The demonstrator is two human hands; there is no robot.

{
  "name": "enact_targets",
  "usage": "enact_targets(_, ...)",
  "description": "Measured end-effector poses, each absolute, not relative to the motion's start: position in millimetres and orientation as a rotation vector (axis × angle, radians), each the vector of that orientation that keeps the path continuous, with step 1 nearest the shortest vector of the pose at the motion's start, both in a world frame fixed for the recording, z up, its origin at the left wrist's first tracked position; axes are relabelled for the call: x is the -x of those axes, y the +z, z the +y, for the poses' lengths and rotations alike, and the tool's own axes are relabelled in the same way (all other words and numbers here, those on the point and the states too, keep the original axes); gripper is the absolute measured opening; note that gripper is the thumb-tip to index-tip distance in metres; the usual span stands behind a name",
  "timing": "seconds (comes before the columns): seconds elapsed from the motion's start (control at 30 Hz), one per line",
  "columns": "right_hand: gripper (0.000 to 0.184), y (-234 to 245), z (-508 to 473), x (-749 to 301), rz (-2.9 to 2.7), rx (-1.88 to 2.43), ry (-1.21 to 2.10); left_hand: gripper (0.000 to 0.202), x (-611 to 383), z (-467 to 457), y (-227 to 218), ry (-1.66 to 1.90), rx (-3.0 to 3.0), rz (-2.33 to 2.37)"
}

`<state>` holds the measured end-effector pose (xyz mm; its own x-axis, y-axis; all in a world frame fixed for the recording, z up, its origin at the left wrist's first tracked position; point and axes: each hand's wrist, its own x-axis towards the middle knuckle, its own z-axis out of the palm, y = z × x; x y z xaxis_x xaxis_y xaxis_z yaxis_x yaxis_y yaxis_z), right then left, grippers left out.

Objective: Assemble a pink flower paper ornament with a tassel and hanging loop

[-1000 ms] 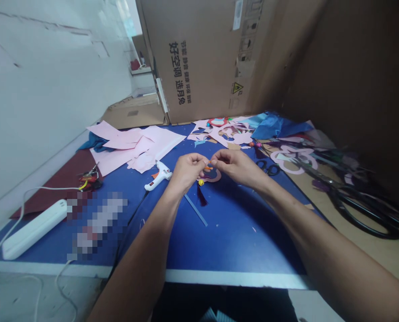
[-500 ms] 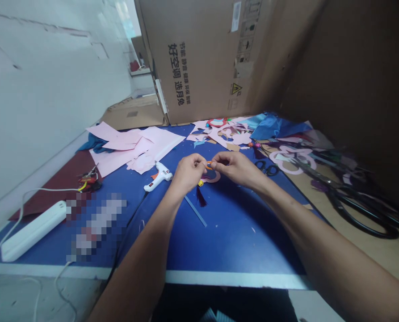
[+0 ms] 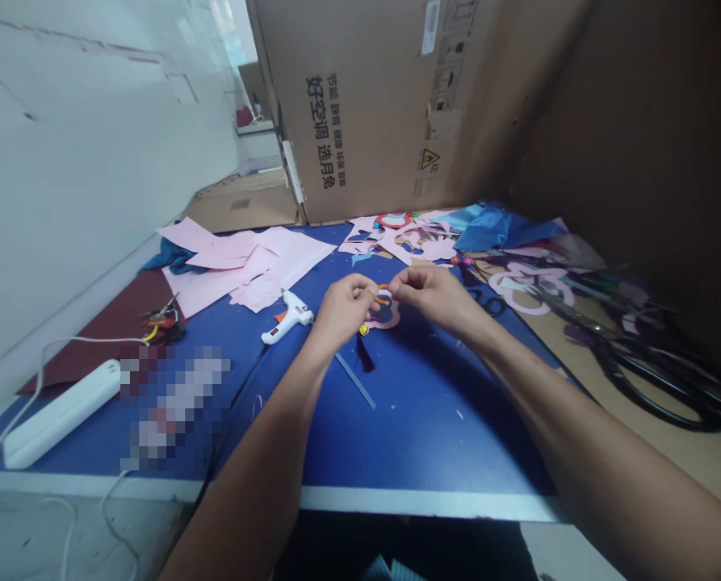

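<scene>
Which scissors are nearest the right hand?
The small black-handled scissors just beyond the right hand; the much larger black shears lie farther right on the cardboard.

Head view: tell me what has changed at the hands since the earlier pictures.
The right hand has drawn rightward, away from the left hand, so a small orange piece now shows between them; nothing is clearly taken hold of or let go. The pink cut-out ring, dark tassel, glue gun and black-handled scissors stayed as they were.
</scene>
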<state>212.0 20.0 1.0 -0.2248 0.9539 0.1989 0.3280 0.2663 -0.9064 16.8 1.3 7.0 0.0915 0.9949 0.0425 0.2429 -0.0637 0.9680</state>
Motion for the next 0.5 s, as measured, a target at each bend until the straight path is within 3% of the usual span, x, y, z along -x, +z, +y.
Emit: enact_targets(0.5,0.029,-0.4,16.0,-205.9,-1.7,1.178,1.014,0.011,-22.8,-1.4,6.7,1.118,-1.365,1.295)
